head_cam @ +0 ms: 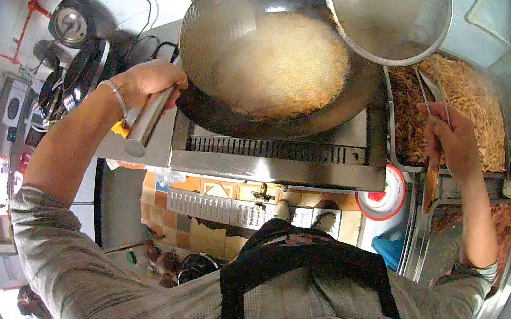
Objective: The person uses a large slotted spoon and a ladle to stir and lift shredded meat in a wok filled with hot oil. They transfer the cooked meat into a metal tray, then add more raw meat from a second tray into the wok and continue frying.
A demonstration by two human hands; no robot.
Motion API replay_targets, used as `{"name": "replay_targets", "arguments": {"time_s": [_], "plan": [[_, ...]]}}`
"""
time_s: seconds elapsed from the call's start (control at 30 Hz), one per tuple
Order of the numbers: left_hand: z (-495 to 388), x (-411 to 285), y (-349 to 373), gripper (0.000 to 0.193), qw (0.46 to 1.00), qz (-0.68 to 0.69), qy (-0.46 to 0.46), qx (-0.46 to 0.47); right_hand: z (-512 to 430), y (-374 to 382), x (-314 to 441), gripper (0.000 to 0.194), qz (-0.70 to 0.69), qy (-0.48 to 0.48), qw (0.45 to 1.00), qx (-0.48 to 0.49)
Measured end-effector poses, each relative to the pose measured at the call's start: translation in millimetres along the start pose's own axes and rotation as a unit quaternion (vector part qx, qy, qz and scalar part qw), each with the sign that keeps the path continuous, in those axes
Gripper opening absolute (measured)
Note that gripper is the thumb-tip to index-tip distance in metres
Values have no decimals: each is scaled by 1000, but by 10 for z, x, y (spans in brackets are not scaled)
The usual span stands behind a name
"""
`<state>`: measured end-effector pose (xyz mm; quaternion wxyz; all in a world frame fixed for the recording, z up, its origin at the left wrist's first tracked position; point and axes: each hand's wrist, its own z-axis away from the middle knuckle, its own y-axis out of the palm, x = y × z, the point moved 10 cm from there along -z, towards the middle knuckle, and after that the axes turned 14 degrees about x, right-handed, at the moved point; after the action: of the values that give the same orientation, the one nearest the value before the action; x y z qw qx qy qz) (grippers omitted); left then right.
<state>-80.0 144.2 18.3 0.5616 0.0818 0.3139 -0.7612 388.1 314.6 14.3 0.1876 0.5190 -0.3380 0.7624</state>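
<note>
My left hand point(154, 80) is closed around the thick metal handle point(150, 120) of a large wok point(364, 93) on the stove. Inside the wok, foaming oil point(285, 61) bubbles with browned bits along its edge, under a haze of steam. My right hand point(451, 140) grips the wire handle of a round mesh strainer point(390, 0); its disc is raised at the wok's right rim. Below the strainer, a metal tray point(396, 138) holds pale shredded food point(473, 107) beside darker brown shreds point(408, 102). A wooden handle point(431, 187) extends below my right hand.
A second tray with reddish food point(506, 226) stands at the lower right. A red-rimmed enamel basin point(385, 214) sits below the stove's right corner. Black cookware point(88, 65) stands at the upper left. The stove's metal front edge point(277, 171) lies before my body.
</note>
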Motion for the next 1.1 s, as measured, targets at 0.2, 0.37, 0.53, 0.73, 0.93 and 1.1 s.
{"name": "replay_targets", "arguments": {"time_s": [0.2, 0.37, 0.53, 0.73, 0.93, 1.1], "plan": [[-199, 163, 569, 24, 972, 197, -51, 118, 32, -130, 29, 28, 49, 0, 999, 2], [-557, -154, 1248, 10, 910, 307, -16, 278, -151, -143, 208, 29, 102, -13, 994, 31], [-729, -540, 1648, 17, 842, 412, 85, 337, -292, -134, 292, 28, 162, -42, 986, 12], [-867, -590, 1761, 12, 783, 505, 117, 344, -310, -118, 321, 27, 168, -14, 986, -3], [-624, -443, 1692, 9, 725, 535, 152, 406, -294, -48, 445, 27, 167, -9, 985, -30], [-186, -110, 1531, 16, 732, 519, 161, 410, -693, -116, 480, 22, 364, -86, 926, -54]]}}
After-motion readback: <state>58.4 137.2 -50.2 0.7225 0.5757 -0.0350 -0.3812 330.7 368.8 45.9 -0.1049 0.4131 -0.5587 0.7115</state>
